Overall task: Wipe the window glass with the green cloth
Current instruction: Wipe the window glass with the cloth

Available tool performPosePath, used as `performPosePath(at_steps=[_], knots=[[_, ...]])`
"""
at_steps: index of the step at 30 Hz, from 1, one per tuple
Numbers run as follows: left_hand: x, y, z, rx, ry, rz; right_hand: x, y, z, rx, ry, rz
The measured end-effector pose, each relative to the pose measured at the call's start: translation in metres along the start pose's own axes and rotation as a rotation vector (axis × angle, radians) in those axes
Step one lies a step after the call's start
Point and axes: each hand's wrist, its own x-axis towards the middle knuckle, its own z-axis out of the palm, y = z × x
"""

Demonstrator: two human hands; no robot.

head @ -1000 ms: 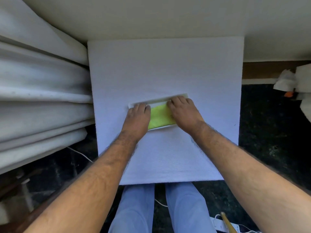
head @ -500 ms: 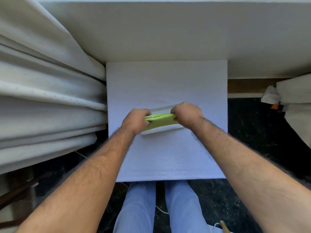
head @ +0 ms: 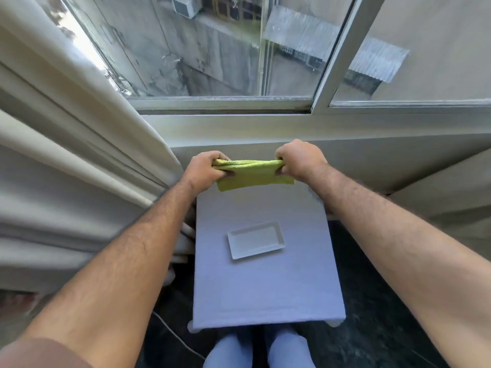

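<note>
Green terry cloth [head: 253,173] hangs stretched between the person's two hands, lifted clear of the surface [head: 265,285] and held level in front of the wall just below the window sill [head: 239,128]. Both bare forearms reach forward and slightly inward from the bottom corners of the view, wrists straight, knuckles up. The left hand [head: 206,168] is curled into a loose fist at the cloth's left end, its fingers [head: 225,174] wrapped under the bunched top edge and pinching it against the thumb. The right hand [head: 301,160] mirrors it at the right end, fingers folded down over the edge and closed on the fabric. Between the two fists the top edge is gathered into a tight roll, while the rest of the cloth droops below the fingers as a flat folded flap, its lower corner on the right passing just under the right wrist. Down on the pale covered surface, well apart from the cloth and nearer the person, lies an empty white rectangular tray [head: 256,240], set a little askew. Cream curtains [head: 79,155] hang in heavy folds on the left, beside the left forearm. Above the hands the window glass [head: 212,49] shows streaks and spots, with a white frame bar [head: 337,53] dividing it from the next pane.
</note>
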Motion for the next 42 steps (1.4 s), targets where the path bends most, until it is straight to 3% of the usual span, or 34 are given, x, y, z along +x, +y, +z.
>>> performPosePath(at_steps=[9,20,27,30,33,35,39,42], knots=[[-0.026,0.163,-0.142,-0.217,0.222,0.258,-0.063,-0.013,-0.208,-0.017,0.379,-0.075],[-0.073,0.320,-0.260,-0.387,0.347,0.441,-0.126,-0.021,-0.383,-0.039,0.744,-0.091],[-0.086,0.407,-0.318,-0.455,0.665,0.655,-0.144,-0.020,-0.470,0.046,1.000,-0.219],[-0.090,0.443,-0.344,-0.336,0.806,0.730,-0.142,-0.021,-0.493,-0.003,0.976,-0.378],[-0.089,0.470,-0.368,-0.041,0.966,0.801,-0.132,-0.018,-0.502,-0.142,0.922,-0.548],[-0.087,0.484,-0.384,0.159,1.094,0.837,-0.122,-0.004,-0.509,-0.152,0.976,-0.570],[-0.068,0.504,-0.412,0.404,1.177,0.845,-0.096,0.046,-0.548,-0.234,1.425,-0.367],[-0.051,0.511,-0.423,0.467,1.250,0.715,-0.077,0.074,-0.569,-0.131,1.542,-0.139]])
